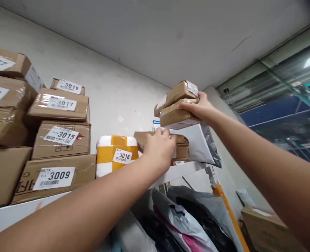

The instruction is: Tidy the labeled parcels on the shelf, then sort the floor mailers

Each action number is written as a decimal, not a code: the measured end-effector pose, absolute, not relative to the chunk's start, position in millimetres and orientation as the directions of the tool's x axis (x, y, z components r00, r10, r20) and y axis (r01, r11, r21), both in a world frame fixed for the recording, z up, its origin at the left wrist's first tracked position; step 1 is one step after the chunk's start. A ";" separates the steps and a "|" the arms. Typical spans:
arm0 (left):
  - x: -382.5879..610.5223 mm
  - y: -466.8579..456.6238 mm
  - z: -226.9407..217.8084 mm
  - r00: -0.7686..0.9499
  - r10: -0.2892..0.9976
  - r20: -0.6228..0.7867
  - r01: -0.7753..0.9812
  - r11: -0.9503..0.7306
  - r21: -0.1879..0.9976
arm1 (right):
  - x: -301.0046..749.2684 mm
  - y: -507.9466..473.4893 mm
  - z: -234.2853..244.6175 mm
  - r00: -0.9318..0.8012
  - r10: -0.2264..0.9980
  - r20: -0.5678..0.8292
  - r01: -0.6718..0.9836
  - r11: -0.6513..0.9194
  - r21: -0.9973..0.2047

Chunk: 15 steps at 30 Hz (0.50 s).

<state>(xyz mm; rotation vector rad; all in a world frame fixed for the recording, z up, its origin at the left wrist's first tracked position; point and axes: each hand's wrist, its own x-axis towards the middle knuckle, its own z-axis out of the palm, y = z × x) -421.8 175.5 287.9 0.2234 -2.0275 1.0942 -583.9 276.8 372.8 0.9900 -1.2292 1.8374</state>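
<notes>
My right hand (200,108) holds two small brown parcels stacked together, the upper parcel (175,94) and the lower one (174,117), lifted above the right end of the top shelf (178,171). My left hand (158,148) rests on a flat brown parcel (182,147) lying on that shelf, fingers curled over its top edge. A white-grey plastic mailer bag (199,143) lies just right of it, under the raised parcels. A yellow-and-white parcel labelled 3016 (116,154) stands left of my left hand.
Cardboard boxes labelled 3009 (55,178), 3015 (61,138), 3017 (60,105) and 3019 (68,85) are stacked on the shelf's left. Plastic mailer bags (186,217) are heaped below. A cardboard box (265,224) sits lower right, a window (283,115) beyond.
</notes>
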 end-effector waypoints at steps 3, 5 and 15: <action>-411.0 184.2 306.3 -0.626 0.280 0.727 -0.523 0.541 -0.659 | -563.5 294.1 386.0 -0.505 0.106 0.857 -0.827 -0.343 -0.445; -400.6 181.8 323.9 -0.606 0.258 0.752 -0.572 0.516 -0.638 | -552.9 301.7 394.8 -0.527 0.089 0.845 -0.816 -0.330 -0.474; -313.9 115.8 386.4 -0.648 -0.171 0.743 -0.704 0.508 -0.497 | -517.7 243.1 422.8 -0.436 0.008 0.900 -0.824 -0.407 -0.395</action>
